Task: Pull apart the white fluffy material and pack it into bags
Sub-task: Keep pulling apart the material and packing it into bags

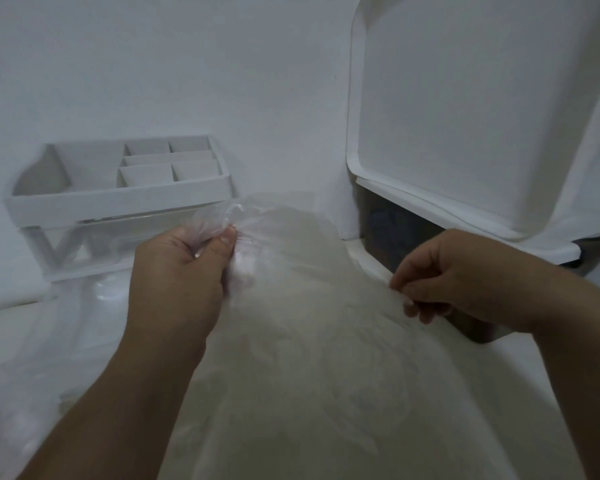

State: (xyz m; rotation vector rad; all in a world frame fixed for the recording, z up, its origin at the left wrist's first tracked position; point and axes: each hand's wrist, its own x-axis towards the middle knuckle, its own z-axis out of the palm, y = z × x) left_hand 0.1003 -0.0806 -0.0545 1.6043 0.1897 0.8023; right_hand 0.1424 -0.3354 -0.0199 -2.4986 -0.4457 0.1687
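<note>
Your left hand is closed tight. Thumb and curled fingers clamp the bunched neck of the bag, and crumpled clear film sticks out above the fist. Your right hand is curled too, fingertips pinching the bag's film on its right flank. The frame is soft there, so how much film is in the pinch is unclear.

The fluff is inside the bag. It shows through the plastic as one big pale mass, lying on the white surface between your forearms and running from the neck down toward you.

Progress, judged from this view:
- This bag looks full, with its mouth gathered, so the stuffing step for it seems done.
- No knot or tie is visible, so closing it is probably what's left.
- No loose fluff shows outside the bag.
- Clear plastic lies to the left of your left arm. It may be spare bags, but I can't tell.
- How many bags are already packed is not shown.

Behind the bag on the left is a white organizer. At the right a white lid stands tilted over a dark bin. The bin's contents are hidden.
</note>
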